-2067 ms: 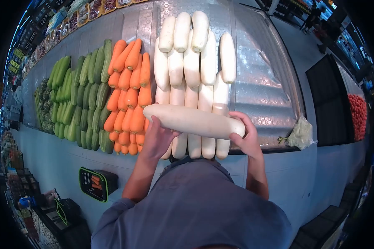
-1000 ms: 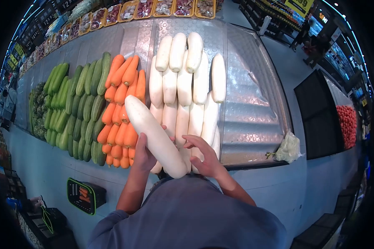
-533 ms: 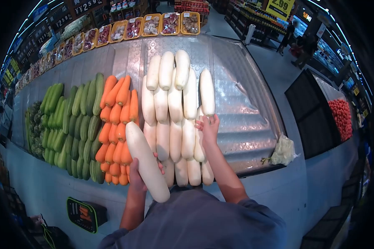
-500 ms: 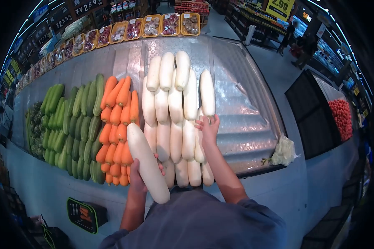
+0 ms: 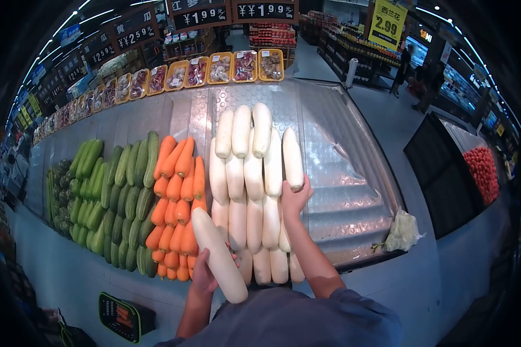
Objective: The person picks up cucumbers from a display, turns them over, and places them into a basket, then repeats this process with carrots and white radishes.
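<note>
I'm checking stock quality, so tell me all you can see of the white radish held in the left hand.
The white radish is long, thick and smooth, creamy white with rounded ends and no visible leaves. It is tilted, upper end toward the carrots, lower end near the person's blue shirt. The left hand grips it from below near its lower half, lifted clear of the stacked radishes. No blemishes show.

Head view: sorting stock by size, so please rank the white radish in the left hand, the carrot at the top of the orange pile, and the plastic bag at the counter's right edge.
1. white radish, though nearest the camera.
2. and 3. carrot and plastic bag look alike; unranked.
</note>
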A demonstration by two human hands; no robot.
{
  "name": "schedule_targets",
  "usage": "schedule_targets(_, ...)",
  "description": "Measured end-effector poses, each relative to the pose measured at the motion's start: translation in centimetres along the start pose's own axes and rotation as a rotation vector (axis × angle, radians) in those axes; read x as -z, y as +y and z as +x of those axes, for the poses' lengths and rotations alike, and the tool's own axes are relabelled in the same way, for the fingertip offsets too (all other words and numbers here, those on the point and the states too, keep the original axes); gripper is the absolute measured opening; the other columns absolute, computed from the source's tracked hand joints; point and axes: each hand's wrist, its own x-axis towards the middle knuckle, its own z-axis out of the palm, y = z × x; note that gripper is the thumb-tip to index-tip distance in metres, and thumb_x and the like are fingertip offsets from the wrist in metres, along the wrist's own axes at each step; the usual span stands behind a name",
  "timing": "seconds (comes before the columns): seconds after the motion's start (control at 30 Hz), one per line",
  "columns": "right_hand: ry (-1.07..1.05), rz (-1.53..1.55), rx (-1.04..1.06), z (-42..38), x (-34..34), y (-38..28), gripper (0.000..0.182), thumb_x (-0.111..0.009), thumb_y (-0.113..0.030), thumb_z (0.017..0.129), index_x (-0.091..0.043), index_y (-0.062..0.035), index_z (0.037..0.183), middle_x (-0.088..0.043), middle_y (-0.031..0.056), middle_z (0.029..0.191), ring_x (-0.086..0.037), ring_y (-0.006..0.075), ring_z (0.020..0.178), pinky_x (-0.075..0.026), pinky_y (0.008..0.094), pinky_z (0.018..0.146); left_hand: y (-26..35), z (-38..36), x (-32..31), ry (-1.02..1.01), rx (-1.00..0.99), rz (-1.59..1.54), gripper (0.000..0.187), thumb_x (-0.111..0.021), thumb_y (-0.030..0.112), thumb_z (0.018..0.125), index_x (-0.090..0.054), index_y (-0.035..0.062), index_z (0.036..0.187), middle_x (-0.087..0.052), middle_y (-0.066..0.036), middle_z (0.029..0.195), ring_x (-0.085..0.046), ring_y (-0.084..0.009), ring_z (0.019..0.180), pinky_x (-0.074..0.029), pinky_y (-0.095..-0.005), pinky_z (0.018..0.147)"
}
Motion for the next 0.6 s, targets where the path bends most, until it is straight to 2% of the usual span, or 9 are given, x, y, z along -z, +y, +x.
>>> schedule_targets(0.1,0.004,0.110,0.010,0.3,-0.1,-1.0,0.072,-0.078,-0.014,0.085,-0.045,-0.0016,0.147,-0.040,0.0188,0.136,-0.057,0.0299,0.115,-0.050,0.0390,0.101,0.1,0.0,-0.1,0.011,-0.005,0.046,0.060,-0.047,0.043,0.105,-0.041,-0.0020,0.144,-0.055,-0.017,0.134,-0.065,-0.0343,0.113,-0.056,-0.0561,0.093)
schedule_targets(0.17,0.068,0.041,0.081,1.7,-1.4,0.8,0.073,-0.079,-0.009,0.082,-0.043,-0.0002,0.144,-0.044,0.0182,0.132,-0.060,0.0277,0.108,-0.053,0.0371,0.094,0.1,0.2,1.0,-0.010,0.022,0.032,0.061,-0.047,0.043,0.104,-0.042,-0.0029,0.143,-0.056,-0.017,0.131,-0.065,-0.0339,0.112,-0.056,-0.0558,0.092)
schedule_targets(0.23,-0.091,0.342,-0.189,3.0,-2.1,1.1,0.081,-0.083,-0.011,0.080,-0.037,-0.0019,0.145,-0.054,0.0158,0.120,-0.063,0.0223,0.093,-0.055,0.0344,0.082,-0.1,0.5,1.4,-0.040,0.073,0.014,0.061,-0.048,0.044,0.104,-0.043,-0.0038,0.142,-0.058,-0.017,0.129,-0.065,-0.0335,0.111,-0.056,-0.0555,0.092)
schedule_targets(0.27,-0.170,0.518,-0.372,2.6,-1.5,-1.9,0.083,-0.082,-0.009,0.081,-0.032,-0.0023,0.146,-0.061,0.0127,0.105,-0.062,0.0185,0.077,-0.055,0.0327,0.072,0.0,0.4,1.0,-0.021,0.059,0.013,0.061,-0.048,0.044,0.104,-0.044,-0.0045,0.141,-0.059,-0.017,0.127,-0.066,-0.0333,0.111,-0.056,-0.0552,0.092)
schedule_targets(0.37,-0.325,0.689,-0.669,5.0,-0.3,-3.6,0.055,-0.079,-0.017,0.088,-0.047,-0.0021,0.131,-0.066,0.0132,0.101,-0.060,0.0166,0.065,-0.052,0.0285,0.055,-0.1,0.8,1.4,-0.041,0.070,-0.034,0.063,-0.048,0.044,0.104,-0.043,-0.0033,0.144,-0.058,-0.018,0.128,-0.066,-0.0353,0.111,-0.056,-0.0575,0.093)
schedule_targets(0.47,-0.423,0.643,-0.636,6.3,0.4,-4.3,0.043,-0.077,-0.028,0.092,-0.055,-0.0020,0.119,-0.067,0.0132,0.095,-0.057,0.0150,0.059,-0.048,0.0276,0.048,0.0,1.1,1.5,-0.014,0.062,-0.120,0.063,-0.055,0.035,0.101,-0.035,0.0037,0.152,-0.055,-0.018,0.132,-0.065,-0.0392,0.112,-0.056,-0.0610,0.093)
schedule_targets(0.53,-0.424,0.688,-0.636,6.3,1.0,-4.5,0.042,-0.075,-0.031,0.093,-0.056,-0.0016,0.117,-0.067,0.0127,0.092,-0.056,0.0143,0.057,-0.046,0.0276,0.046,-0.1,1.4,1.2,-0.096,-0.049,0.017,0.076,-0.062,0.022,0.095,-0.021,0.0160,0.159,-0.051,-0.017,0.139,-0.063,-0.0428,0.113,-0.058,-0.0635,0.091)
schedule_targets(0.57,-0.440,0.735,-0.643,6.3,1.3,-4.7,0.042,-0.074,-0.033,0.094,-0.058,-0.0011,0.115,-0.067,0.0123,0.090,-0.056,0.0136,0.056,-0.044,0.0275,0.045,-0.1,1.4,0.8,-0.104,-0.039,0.014,0.076,-0.062,0.022,0.095,-0.021,0.0160,0.159,-0.051,-0.017,0.139,-0.063,-0.0428,0.113,-0.058,-0.0635,0.091)
schedule_targets(0.6,-0.447,0.723,-0.619,5.8,2.0,-4.7,0.039,-0.070,-0.031,0.097,-0.057,-0.0008,0.117,-0.068,0.0128,0.092,-0.056,0.0136,0.057,-0.044,0.0276,0.047,0.0,1.3,0.3,-0.082,-0.074,0.106,0.085,-0.063,0.017,0.093,-0.013,0.0216,0.161,-0.047,-0.017,0.144,-0.063,-0.0432,0.114,-0.058,-0.0631,0.090)
